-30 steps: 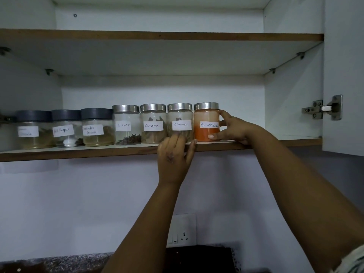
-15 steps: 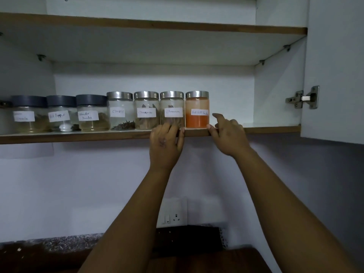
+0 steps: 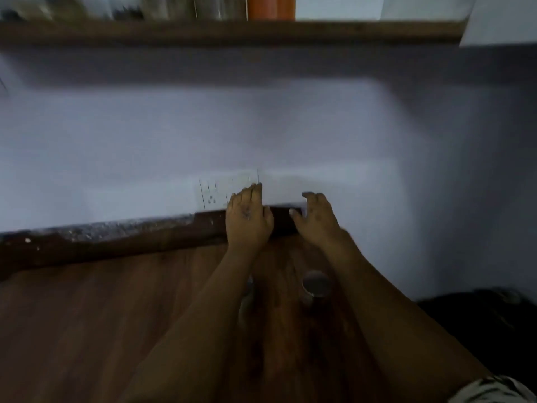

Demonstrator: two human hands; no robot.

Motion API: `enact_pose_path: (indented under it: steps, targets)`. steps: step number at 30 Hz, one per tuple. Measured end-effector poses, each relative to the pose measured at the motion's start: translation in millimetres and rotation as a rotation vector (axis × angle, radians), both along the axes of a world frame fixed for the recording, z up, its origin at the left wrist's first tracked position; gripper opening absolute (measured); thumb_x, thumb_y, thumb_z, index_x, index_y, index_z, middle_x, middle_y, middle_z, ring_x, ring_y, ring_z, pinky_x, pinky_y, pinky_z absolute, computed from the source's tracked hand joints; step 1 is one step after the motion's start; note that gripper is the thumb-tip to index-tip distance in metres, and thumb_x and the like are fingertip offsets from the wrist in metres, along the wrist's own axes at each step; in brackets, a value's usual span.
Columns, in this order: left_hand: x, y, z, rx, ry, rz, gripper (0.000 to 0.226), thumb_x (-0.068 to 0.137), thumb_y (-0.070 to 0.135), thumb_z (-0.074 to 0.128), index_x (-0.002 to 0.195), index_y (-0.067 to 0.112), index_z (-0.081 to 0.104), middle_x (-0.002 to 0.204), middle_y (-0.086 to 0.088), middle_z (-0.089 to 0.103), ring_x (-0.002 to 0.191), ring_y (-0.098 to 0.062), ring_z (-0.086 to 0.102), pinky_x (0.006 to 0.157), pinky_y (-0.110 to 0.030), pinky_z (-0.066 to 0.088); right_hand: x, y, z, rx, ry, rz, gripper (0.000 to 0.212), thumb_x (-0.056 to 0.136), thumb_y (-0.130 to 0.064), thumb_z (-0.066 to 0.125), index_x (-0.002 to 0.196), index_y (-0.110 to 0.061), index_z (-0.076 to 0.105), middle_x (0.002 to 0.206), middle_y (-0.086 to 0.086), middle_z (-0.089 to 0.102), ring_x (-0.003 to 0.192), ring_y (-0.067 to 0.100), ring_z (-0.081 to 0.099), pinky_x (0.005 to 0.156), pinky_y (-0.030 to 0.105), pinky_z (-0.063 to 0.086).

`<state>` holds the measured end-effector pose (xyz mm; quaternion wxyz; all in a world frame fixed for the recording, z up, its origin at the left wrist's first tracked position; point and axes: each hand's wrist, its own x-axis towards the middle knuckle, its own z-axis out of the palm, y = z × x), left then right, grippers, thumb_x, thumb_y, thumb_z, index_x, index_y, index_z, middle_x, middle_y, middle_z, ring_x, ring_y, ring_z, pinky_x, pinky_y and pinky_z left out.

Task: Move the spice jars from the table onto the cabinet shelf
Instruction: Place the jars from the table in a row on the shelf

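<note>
The frame is blurred by motion. My left hand [image 3: 248,219] and my right hand [image 3: 315,219] hang side by side in front of the wall, above the wooden table [image 3: 87,330], both empty with fingers loosely spread. A jar with a silver lid [image 3: 315,285] stands on the table between my forearms. A second jar [image 3: 247,298] shows only as a sliver beside my left forearm. At the top edge, the cabinet shelf [image 3: 232,32] carries the bottoms of a row of jars, the orange chilli jar [image 3: 271,7] at its right end.
A white wall socket [image 3: 215,193] sits just behind my left hand. A dark stone ledge [image 3: 101,231] runs along the wall behind the table. The open cabinet door [image 3: 499,18] hangs at the top right. A dark area [image 3: 479,324] lies right of the table.
Both hands have left the shelf and dropped to table height. The view has swung down from the jar row to the table, where jars now show.
</note>
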<state>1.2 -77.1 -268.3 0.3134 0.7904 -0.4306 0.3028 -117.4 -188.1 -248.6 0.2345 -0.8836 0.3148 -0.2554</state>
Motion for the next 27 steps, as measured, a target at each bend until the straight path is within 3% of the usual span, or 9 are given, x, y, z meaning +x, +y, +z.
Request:
enact_pose_path:
  steps: [3,5,9,14,17,19,22,24,27]
  targets:
    - [-21.5,8.1,-55.3,0.143,0.179,-0.043,0.052,0.085,0.025,0.055,0.13,-0.001,0.054,0.123,-0.02,0.062,0.11,-0.039,0.06,0.098,-0.05,0.047,-17.3,1.5,-57.5,-0.027,0.309,-0.046,0.07,0.086,-0.06,0.043,0.137,-0.013,0.047,0.136,0.013,0.05,0.121,0.031,0.05,0.099,0.035,0.041]
    - [-35.3,15.5,-85.5,0.22,0.311,-0.078,0.058,0.088,0.027,0.055,0.138,0.0,0.045,0.131,-0.018,0.057,0.118,-0.036,0.055,0.101,-0.046,0.042,-27.2,2.0,-90.5,0.125,0.467,-0.036,0.066,0.085,-0.056,0.056,0.134,-0.013,0.051,0.138,0.013,0.05,0.126,0.033,0.047,0.104,0.04,0.037]
    - [-44.7,26.0,-125.8,0.344,0.508,-0.124,0.087,0.087,0.034,0.063,0.153,0.006,0.014,0.143,-0.013,0.044,0.127,-0.026,0.047,0.105,-0.038,0.038,-38.1,-6.6,-141.1,0.219,0.709,0.082,0.105,0.07,-0.062,0.073,0.152,-0.019,0.023,0.158,0.014,0.017,0.145,0.036,0.017,0.117,0.048,0.02]
    - [-38.7,31.4,-131.1,0.352,0.633,-0.129,0.093,0.087,0.03,0.067,0.154,0.007,0.006,0.157,-0.011,0.025,0.141,-0.025,0.031,0.112,-0.033,0.028,-36.7,-13.7,-143.5,0.302,0.497,0.01,0.089,0.068,-0.042,0.084,0.141,-0.018,0.039,0.142,0.013,0.036,0.129,0.033,0.043,0.101,0.037,0.042]
    - [-42.1,32.9,-132.1,0.334,0.73,-0.17,0.079,0.086,0.035,0.068,0.148,0.012,0.026,0.148,-0.011,0.038,0.136,-0.025,0.038,0.105,-0.033,0.035,-29.6,-14.6,-131.8,0.41,0.407,-0.058,0.081,0.077,-0.044,0.077,0.142,-0.01,0.042,0.144,0.013,0.043,0.131,0.031,0.044,0.104,0.035,0.039]
    - [-44.3,34.0,-137.5,0.335,0.869,-0.172,0.066,0.077,0.049,0.073,0.129,0.021,0.044,0.128,-0.005,0.053,0.117,-0.021,0.053,0.09,-0.029,0.045,-25.4,-14.5,-114.1,0.471,0.386,-0.06,0.077,0.082,-0.047,0.07,0.142,-0.007,0.043,0.145,0.013,0.045,0.132,0.03,0.043,0.104,0.034,0.037]
    - [-51.3,32.9,-141.0,0.261,0.95,-0.164,0.077,0.057,0.061,0.08,0.118,0.031,0.044,0.119,0.008,0.053,0.105,-0.009,0.054,0.083,-0.029,0.051,-20.4,-11.7,-80.5,0.447,0.257,0.044,0.067,0.08,-0.05,0.071,0.136,-0.021,0.05,0.141,0.004,0.05,0.123,0.022,0.051,0.095,0.028,0.042]
    - [-51.4,28.7,-129.6,0.181,0.968,-0.195,0.077,0.056,0.055,0.083,0.118,0.03,0.046,0.116,0.011,0.056,0.103,-0.007,0.056,0.083,-0.028,0.052,-19.4,-9.2,-58.3,0.409,0.236,0.072,0.066,0.074,-0.058,0.072,0.129,-0.025,0.058,0.133,-0.002,0.055,0.116,0.017,0.054,0.092,0.029,0.047]
    - [-41.8,28.9,-94.4,0.08,1.332,-0.47,0.063,0.063,0.038,0.085,0.115,0.018,0.056,0.111,0.002,0.066,0.096,-0.016,0.067,0.083,-0.039,0.058,-21.8,-7.6,-25.6,0.45,0.173,0.129,0.057,0.073,-0.053,0.077,0.118,-0.022,0.062,0.109,-0.008,0.062,0.1,0.013,0.059,0.078,0.022,0.049]
